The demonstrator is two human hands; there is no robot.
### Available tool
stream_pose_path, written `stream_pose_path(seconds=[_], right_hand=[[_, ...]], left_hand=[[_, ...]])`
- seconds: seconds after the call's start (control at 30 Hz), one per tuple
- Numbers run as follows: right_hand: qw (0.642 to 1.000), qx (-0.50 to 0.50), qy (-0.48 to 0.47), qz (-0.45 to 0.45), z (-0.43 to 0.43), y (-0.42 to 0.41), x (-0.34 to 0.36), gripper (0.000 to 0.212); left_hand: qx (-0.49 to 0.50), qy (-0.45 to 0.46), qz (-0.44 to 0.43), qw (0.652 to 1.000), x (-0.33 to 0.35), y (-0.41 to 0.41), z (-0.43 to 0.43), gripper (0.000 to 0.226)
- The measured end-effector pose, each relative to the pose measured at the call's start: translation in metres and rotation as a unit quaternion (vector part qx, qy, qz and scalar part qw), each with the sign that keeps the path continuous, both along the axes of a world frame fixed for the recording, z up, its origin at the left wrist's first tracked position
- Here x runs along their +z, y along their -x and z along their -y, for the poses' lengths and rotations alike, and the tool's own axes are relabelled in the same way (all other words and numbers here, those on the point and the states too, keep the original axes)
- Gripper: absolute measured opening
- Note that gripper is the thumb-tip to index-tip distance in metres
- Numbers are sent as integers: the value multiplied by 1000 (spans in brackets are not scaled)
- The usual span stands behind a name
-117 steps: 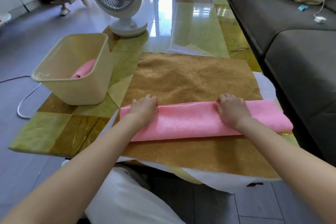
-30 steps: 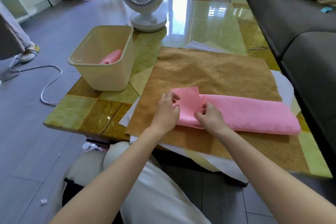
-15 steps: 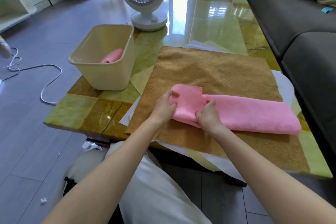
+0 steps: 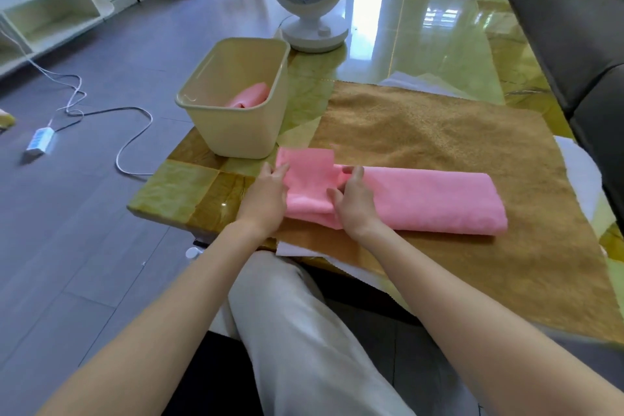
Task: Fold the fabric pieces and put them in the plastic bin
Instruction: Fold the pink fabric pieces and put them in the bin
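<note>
while both our hands work at one end of the pink cloth (image 4: 422, 199), the fold along its length looks only just begun. our left hand (image 4: 266, 196) holds the end flap, its fingers curled round the outer edge, and the flap stands lifted and turned over toward the right. our right hand (image 4: 354, 208) sits just beside it on the same cloth. its thumb is raised against the flap's inner edge and its fingers are curled down over the band where a crease would form. we judge that it pinches there, though the cloth partly hides the fingertips.

the cloth is a long narrow band, and its long axis runs from the grip straight off to the right, flat on the brown cloth (image 4: 439, 132) that covers the table (image 4: 175, 189). all the unfolded length lies to the right of our right hand. so, as we judge it, the flap should travel along that axis, not across it, with the left hand carrying and the right hand anchoring.

the bin (image 4: 236, 135) stands just beyond our left hand, close to the flap but apart from it. a folded pink piece (image 4: 248, 98) already lies inside. the left hand is the nearer one to the bin.
</note>
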State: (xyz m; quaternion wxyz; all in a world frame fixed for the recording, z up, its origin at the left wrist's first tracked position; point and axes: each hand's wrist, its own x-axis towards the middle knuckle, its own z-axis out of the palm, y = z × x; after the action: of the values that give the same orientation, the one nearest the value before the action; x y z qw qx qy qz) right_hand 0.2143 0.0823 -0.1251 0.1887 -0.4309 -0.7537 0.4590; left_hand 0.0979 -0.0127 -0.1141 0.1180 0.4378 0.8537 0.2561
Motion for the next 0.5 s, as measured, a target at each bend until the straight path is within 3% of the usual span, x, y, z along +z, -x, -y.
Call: stream_pose_path(seconds=[0.2, 0.27, 0.4, 0.5], right_hand=[[998, 34, -17, 49, 1, 15, -8, 40], [996, 44, -56, 61, 2, 13, -8, 41], [963, 97, -247, 45, 10, 3, -9, 42], [951, 163, -248, 79, 14, -8, -9, 34]], left_hand=[[24, 95, 7, 995, -19, 9, 15, 54], [21, 113, -60, 992, -24, 9, 16, 56], [-66, 92, -136, 984, -27, 8, 12, 58], [-129, 104, -139, 976, -23, 4, 6, 58]])
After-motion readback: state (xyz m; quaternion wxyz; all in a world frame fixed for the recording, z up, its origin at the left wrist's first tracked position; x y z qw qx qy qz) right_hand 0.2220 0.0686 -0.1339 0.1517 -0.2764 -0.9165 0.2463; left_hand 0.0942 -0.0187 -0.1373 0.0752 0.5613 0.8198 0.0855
